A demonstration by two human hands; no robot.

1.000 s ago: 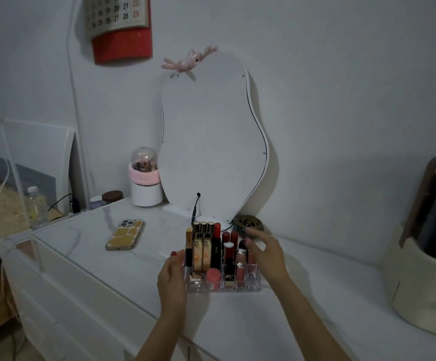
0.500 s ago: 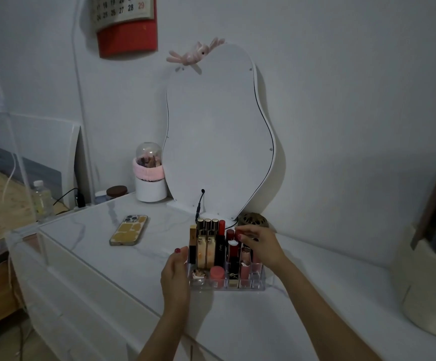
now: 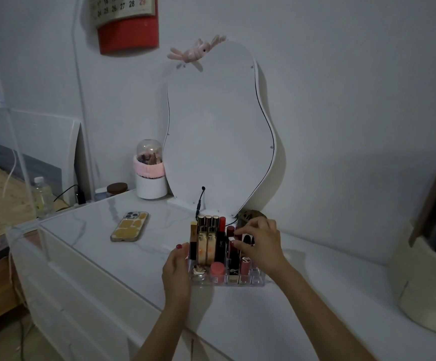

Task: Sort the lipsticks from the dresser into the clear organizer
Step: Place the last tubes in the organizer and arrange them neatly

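Observation:
The clear organizer (image 3: 259,282) stands on the white marble dresser top (image 3: 138,259), in front of the mirror. Several lipsticks stand upright in its slots: gold tubes (image 3: 207,238) at the back left, a black one (image 3: 220,246), a pink-capped one (image 3: 217,269) in front. My left hand (image 3: 176,272) rests flat against the organizer's left side, fingers straight. My right hand (image 3: 259,246) reaches over the right rear slots and pinches a dark lipstick (image 3: 246,241) between thumb and fingertips. The slots under that hand are hidden.
A phone in a yellow case (image 3: 130,226) lies left of the organizer. A wavy white mirror (image 3: 219,142) with a cable stands behind, next to a white cup with a pink band (image 3: 150,178). A beige round container (image 3: 430,282) sits at the right. The dresser's front edge is close.
My right hand has come down from open fingers above the organizer's right side and closed its fingertips on a dark lipstick. The left hand stays against the left side. The view shifted slightly.

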